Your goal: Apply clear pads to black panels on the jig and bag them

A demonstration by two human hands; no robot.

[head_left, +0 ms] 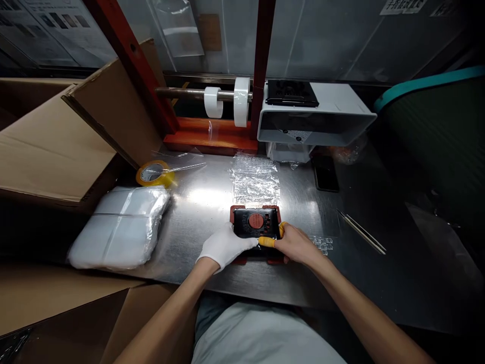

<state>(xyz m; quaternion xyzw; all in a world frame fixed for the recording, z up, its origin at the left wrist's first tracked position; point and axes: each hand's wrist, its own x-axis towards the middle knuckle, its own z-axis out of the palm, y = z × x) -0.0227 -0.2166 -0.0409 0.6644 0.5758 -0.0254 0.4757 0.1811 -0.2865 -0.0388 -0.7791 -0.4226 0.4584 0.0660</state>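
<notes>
A black plastic panel [242, 228] with a round red-brown centre lies in a red-brown frame [275, 208] on the metal table. My left hand [224, 246], in a white glove, grips the panel's left side, its thumb lying across the near part of the face. On the right side, my right hand [293, 242] wears yellow finger cots on thumb and index finger and holds the panel's edge. The two thumb tips nearly meet over the panel. Fingers under the edges are partly hidden. Directly behind the frame lies a crinkled clear plastic sheet [255, 179].
Left are a stack of clear bags [117, 227], a yellow tape roll [153, 173] and open cardboard boxes [49, 146]. Behind, a red rack [212, 134] carries white tape rolls [241, 101]. Right are a grey bin [322, 129], a phone [325, 173] and thin sticks [361, 231].
</notes>
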